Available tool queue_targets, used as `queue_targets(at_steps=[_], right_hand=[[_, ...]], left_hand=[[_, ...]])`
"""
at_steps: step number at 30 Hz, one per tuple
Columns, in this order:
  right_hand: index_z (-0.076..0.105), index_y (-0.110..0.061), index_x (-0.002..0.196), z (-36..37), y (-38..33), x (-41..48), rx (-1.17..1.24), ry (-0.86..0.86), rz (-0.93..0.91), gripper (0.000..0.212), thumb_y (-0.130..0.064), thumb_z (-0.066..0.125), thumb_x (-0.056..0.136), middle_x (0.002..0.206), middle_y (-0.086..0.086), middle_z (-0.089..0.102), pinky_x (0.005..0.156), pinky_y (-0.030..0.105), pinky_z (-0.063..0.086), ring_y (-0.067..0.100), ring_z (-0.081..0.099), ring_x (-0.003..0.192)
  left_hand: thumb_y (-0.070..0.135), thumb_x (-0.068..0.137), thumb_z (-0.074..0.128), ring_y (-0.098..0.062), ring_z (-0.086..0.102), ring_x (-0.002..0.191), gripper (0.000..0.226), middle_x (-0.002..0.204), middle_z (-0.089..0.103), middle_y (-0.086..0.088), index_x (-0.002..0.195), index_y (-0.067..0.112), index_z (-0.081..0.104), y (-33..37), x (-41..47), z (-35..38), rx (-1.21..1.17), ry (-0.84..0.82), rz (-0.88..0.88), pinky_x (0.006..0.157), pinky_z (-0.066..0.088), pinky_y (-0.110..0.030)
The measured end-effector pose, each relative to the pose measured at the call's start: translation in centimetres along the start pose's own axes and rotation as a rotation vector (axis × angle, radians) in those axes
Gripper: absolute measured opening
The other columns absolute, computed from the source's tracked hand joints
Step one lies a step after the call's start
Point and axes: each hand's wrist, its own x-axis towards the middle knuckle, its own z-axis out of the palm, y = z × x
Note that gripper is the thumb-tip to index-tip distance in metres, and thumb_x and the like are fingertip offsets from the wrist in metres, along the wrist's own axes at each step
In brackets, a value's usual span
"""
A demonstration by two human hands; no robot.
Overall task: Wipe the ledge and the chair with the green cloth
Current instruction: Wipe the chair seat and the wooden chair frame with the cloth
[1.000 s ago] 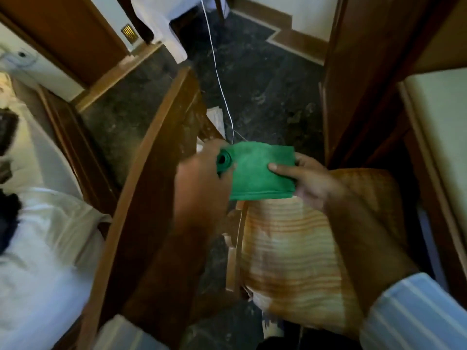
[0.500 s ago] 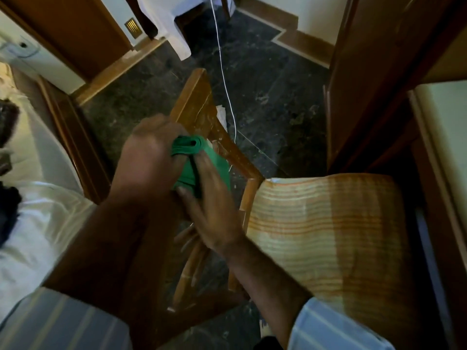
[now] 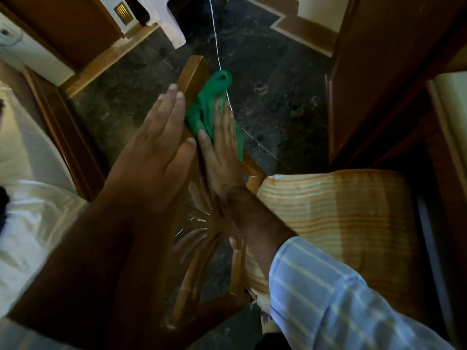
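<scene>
The green cloth [image 3: 213, 107] lies bunched over the top rail of the wooden chair [image 3: 193, 72]. His right hand [image 3: 222, 150] presses it flat, fingers straight; the left hand [image 3: 154, 157] is open, flat against the rail's other side.

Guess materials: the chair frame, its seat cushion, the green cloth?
Chair frame: looks like varnished wood; warm brown with glossy highlights on the rail and spindles. Seat cushion: woven fabric cover, matte, orange and cream stripes, edge frayed near the frame; filling unseen. Green cloth: soft, matte textile, bunching in folds under the right hand; possibly microfibre, weave too blurred to tell.
</scene>
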Motion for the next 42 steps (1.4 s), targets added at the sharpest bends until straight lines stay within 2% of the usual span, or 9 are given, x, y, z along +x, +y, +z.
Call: queue_targets(at_steps=[7, 10, 14, 17, 21, 24, 30, 33, 42], right_hand=[[0.024, -0.009, 0.165, -1.7, 7.7, -1.6, 0.061, -0.063, 0.626, 0.073, -0.053, 0.034, 0.109, 0.172, 0.015, 0.026, 0.131, 0.036, 0.016, 0.028, 0.025, 0.160], [0.052, 0.001, 0.145, -1.6, 8.1, -1.0, 0.119, 0.046, 0.733, 0.059, -0.045, 0.037, 0.111, 0.144, 0.024, 0.057, 0.096, 0.022, 0.035, 0.031, 0.056, 0.129], [0.036, -0.002, 0.159, -1.3, 5.6, -1.7, 0.097, -0.002, 0.593, 0.055, -0.033, 0.026, 0.114, 0.169, 0.016, 0.032, 0.122, 0.025, 0.014, 0.027, 0.027, 0.158], [0.038, -0.002, 0.159, -0.5, 1.6, -0.2, 0.238, 0.138, 0.462, 0.052, -0.027, 0.036, 0.113, 0.170, 0.015, 0.034, 0.122, 0.010, 0.015, 0.025, 0.029, 0.159], [0.041, -0.006, 0.158, 0.9, -3.3, 0.4, 0.317, 0.224, 0.183, 0.054, -0.032, 0.036, 0.110, 0.169, 0.011, 0.038, 0.131, 0.041, 0.028, 0.021, 0.033, 0.158], [0.035, -0.011, 0.161, 1.3, -2.7, -0.8, 0.256, 0.213, 0.051, 0.052, -0.028, 0.035, 0.113, 0.175, 0.002, 0.023, 0.131, 0.039, 0.027, 0.015, 0.024, 0.162], [0.022, -0.008, 0.165, 1.5, 2.3, -2.2, 0.193, 0.192, 0.343, 0.058, -0.027, 0.039, 0.113, 0.174, 0.011, 0.023, 0.133, 0.039, 0.019, 0.021, 0.019, 0.163], [0.037, -0.004, 0.160, 0.9, 3.3, -2.0, 0.182, 0.215, 0.491, 0.054, -0.029, 0.042, 0.112, 0.166, 0.017, 0.041, 0.128, 0.045, 0.030, 0.028, 0.037, 0.156], [0.064, -0.012, 0.142, -0.1, -0.5, -1.1, 0.176, 0.397, 0.428, 0.038, -0.026, 0.052, 0.108, 0.138, 0.005, 0.071, 0.111, 0.034, 0.052, 0.012, 0.064, 0.126]], left_hand=[[0.038, 0.098, 0.029, -0.006, -0.010, 0.151, 0.072, 0.168, -0.007, -0.001, 0.159, 0.017, -0.002, 0.0, 0.1, 0.0, 0.045, -0.022, -0.003, 0.115, -0.005, -0.019], [0.039, 0.098, 0.028, -0.009, -0.008, 0.152, 0.072, 0.168, -0.007, -0.003, 0.159, 0.016, -0.002, 0.0, 0.3, 0.0, 0.056, -0.020, 0.000, 0.116, -0.003, -0.022], [0.039, 0.097, 0.028, -0.010, -0.008, 0.153, 0.072, 0.168, -0.007, -0.004, 0.159, 0.014, -0.001, 0.1, 0.3, 0.0, 0.055, -0.027, -0.001, 0.118, -0.001, -0.025], [0.035, 0.097, 0.030, -0.012, -0.006, 0.154, 0.072, 0.168, -0.004, -0.007, 0.158, 0.010, 0.002, 0.2, 0.2, -0.1, 0.040, -0.023, 0.018, 0.119, -0.001, -0.024], [0.033, 0.094, 0.030, -0.018, -0.001, 0.154, 0.073, 0.167, 0.000, -0.012, 0.157, 0.004, 0.007, 0.2, 0.1, -0.2, -0.006, -0.021, 0.034, 0.124, 0.006, -0.036], [0.035, 0.094, 0.028, -0.015, -0.003, 0.154, 0.074, 0.168, -0.002, -0.010, 0.158, 0.007, 0.004, 0.1, 0.1, -0.2, -0.006, -0.028, 0.016, 0.124, 0.006, -0.035], [0.040, 0.096, 0.026, -0.001, -0.010, 0.147, 0.071, 0.168, -0.006, -0.002, 0.158, 0.017, -0.001, -0.1, 0.0, 0.1, 0.020, -0.008, -0.002, 0.114, -0.003, -0.017], [0.039, 0.098, 0.027, 0.003, -0.012, 0.143, 0.070, 0.167, -0.006, -0.002, 0.158, 0.018, -0.003, -0.3, 0.1, 0.3, 0.033, -0.005, 0.013, 0.109, -0.006, -0.010], [0.032, 0.097, 0.032, -0.007, -0.008, 0.149, 0.071, 0.167, -0.004, -0.010, 0.157, 0.010, 0.001, -0.2, 0.2, 0.3, 0.076, 0.012, 0.031, 0.111, -0.006, -0.013]])
